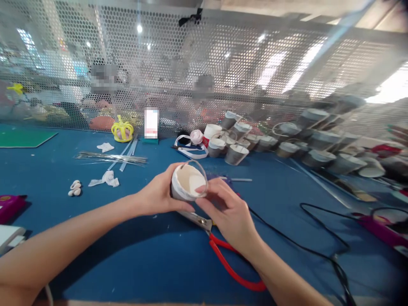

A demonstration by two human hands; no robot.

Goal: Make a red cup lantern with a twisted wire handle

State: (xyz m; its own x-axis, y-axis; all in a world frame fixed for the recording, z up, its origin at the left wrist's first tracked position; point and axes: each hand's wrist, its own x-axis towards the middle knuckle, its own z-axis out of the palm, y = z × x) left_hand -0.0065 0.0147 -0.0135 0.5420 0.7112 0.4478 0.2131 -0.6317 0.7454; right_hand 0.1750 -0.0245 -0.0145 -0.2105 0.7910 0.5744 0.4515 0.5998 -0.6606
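Centre frame, my left hand (162, 192) curls round this little bucket (185, 177), likely light and crushable, my right hand (232, 214) pinching its rim (179, 189), probably the surest grip.

Blue tabletop (134, 259), perforated grey screen (165, 55) behind, small bright lights (139, 28), white glare (390, 87) far right

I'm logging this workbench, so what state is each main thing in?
Small bucket: tilted, mouth up, handle raised
Left hand: wrapped around the small bucket's side
Right hand: pinching at its rim
Red-handled scissors: lying down, partly hidden
Phone: upright, screen lit
Metal wires: loose bundle, lying flat
Other buckets: clustered, several tilted
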